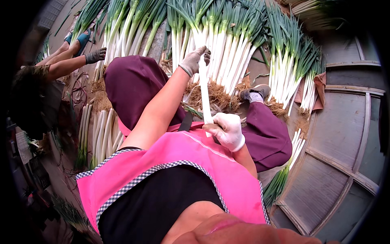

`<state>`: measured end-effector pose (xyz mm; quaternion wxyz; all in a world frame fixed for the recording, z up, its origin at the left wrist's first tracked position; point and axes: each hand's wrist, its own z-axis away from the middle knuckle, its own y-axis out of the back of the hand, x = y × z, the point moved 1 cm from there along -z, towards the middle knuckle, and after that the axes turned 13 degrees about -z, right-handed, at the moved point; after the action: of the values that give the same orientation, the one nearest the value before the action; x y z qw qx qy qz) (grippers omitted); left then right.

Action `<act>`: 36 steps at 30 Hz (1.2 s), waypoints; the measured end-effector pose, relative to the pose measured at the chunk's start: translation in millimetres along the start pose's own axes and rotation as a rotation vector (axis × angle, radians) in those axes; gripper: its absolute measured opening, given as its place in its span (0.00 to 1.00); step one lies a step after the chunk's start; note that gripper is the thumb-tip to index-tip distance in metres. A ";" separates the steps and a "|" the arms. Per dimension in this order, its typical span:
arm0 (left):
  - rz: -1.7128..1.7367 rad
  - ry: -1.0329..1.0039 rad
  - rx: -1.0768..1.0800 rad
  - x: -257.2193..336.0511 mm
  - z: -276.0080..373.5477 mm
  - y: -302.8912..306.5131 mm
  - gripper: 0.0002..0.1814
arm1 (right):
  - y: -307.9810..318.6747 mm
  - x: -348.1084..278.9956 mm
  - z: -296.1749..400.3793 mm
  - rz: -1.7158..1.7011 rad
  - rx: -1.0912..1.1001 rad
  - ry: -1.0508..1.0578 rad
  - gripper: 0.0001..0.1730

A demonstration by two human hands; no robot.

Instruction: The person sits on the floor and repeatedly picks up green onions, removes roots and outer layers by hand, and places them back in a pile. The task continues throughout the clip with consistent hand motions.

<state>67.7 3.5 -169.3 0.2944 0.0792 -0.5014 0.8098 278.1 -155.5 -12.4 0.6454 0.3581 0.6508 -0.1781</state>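
Note:
A long green onion [203, 82] stretches before me, its white stalk slanting from my chest toward the piles. My left hand [193, 61], in a soiled grey work glove, is closed around it near where the white meets the green leaves. Lower down, my right hand [228, 131] in a white glove with a brown-stained thumb grips the stalk close to its bottom end. No roots show on that end. Just beyond lies a wide row of green onions [227, 58], with tangled brown roots [218, 94] toward me and leaves pointing away.
At the left, a co-worker's gloved hand [96, 55] touches another onion pile [122, 39]. Stalks without visible roots [102, 134] lie by my left knee. More onions [283, 61] sit beyond my right shoe [259, 90]. A framed panel [338, 128] borders the right side.

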 end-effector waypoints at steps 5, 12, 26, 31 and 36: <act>-0.190 -0.135 0.111 26.6 3.9 5.6 0.10 | -17.9 -87.2 -1.8 -0.220 -0.566 0.515 0.08; -0.309 -0.099 -0.112 71.3 48.1 -55.4 0.10 | 44.6 35.2 -23.7 0.184 0.518 -0.097 0.27; -1.201 0.100 -0.085 98.7 190.6 -140.5 0.13 | 91.9 62.6 -171.2 -1.385 0.353 -0.130 0.70; -1.679 0.056 -0.153 101.2 137.8 -171.0 0.12 | 154.2 70.3 -222.7 -1.593 0.504 0.081 0.50; -2.409 -0.309 -0.145 103.9 122.0 -198.3 0.14 | 204.5 61.5 -202.4 -1.634 0.833 0.357 0.42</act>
<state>73.0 4.2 85.6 0.7989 0.5729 -0.1808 -0.0299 281.7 138.6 -3.8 0.0298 0.0138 0.6739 -0.7380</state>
